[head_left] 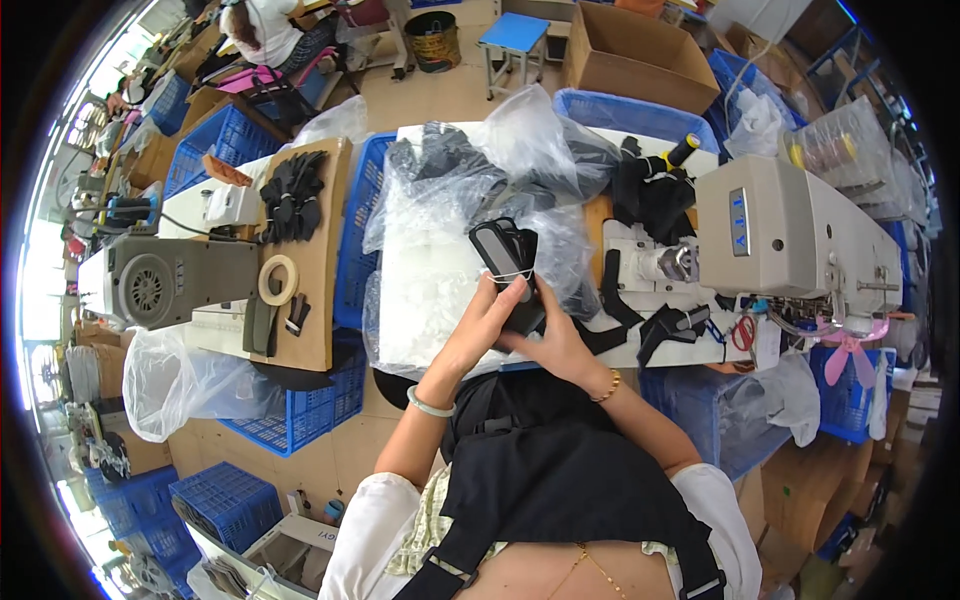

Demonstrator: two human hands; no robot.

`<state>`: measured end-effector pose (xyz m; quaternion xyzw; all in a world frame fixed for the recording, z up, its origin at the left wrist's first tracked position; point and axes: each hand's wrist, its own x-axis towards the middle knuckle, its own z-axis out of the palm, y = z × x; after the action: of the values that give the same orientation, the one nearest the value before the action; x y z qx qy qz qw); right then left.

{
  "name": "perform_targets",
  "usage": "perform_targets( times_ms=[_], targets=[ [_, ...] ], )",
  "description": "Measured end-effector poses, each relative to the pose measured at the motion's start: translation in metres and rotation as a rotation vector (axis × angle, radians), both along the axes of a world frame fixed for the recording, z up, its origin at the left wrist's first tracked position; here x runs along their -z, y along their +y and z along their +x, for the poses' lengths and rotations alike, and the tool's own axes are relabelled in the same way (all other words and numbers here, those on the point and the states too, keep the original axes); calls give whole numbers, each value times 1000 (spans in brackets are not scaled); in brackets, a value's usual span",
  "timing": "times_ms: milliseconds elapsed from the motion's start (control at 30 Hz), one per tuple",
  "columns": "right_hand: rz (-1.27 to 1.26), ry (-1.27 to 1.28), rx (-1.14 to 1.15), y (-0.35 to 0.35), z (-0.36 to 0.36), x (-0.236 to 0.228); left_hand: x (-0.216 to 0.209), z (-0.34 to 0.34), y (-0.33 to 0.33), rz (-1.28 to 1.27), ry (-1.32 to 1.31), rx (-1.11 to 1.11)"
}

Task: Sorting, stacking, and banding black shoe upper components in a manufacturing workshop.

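Both of my hands hold a bundle of black pieces with grey patches (497,243) above the white worktable (425,290). A thin white band or cord runs round the bundle. My left hand (487,315) grips it from the left, with the thumb by the band. From the right and below, my right hand (556,346) wraps the bundle's lower end; some of its fingers are hidden. Beyond the bundle lie clear plastic bags (540,140) with dark pieces in them. Black cut pieces (672,328) lie on the table to the right.
At the right stands a sewing machine (755,225), with red-handled scissors (743,334) near it. Another machine (150,280) is at the left, beside a brown board (325,230) bearing black bundles and a tape roll (278,279). A blue crate (290,420) stands below.
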<state>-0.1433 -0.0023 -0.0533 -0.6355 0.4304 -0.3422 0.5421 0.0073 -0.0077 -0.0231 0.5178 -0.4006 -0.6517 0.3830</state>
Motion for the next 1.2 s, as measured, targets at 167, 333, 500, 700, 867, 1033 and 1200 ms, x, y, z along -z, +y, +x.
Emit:
perform_targets(
  times_ms=[167, 333, 500, 700, 867, 1033, 1200],
  targets=[
    [240, -378, 59, -7, -19, -2, -5, 23, 6, -131, 357, 130],
    [324, -413, 178, -22, -57, -23, 21, 70, 5, -40, 42, -111],
    [391, -466, 121, -21, -108, -3, 135, 4, 4, 19, -1044, 368],
    [750, -718, -128, -3, -147, 16, 196, 0, 18, -207, -1071, 258],
    [861, -621, -473, -15, -121, 25, 141, 25, 52, 123, -402, -52],
    [957, -339, -340, -21, -57, 45, 93, 3, 76, -239, -365, 12],
    [976, -304, -293, -36, -42, 67, 109, 56, 83, -78, -79, -284]
  ],
)
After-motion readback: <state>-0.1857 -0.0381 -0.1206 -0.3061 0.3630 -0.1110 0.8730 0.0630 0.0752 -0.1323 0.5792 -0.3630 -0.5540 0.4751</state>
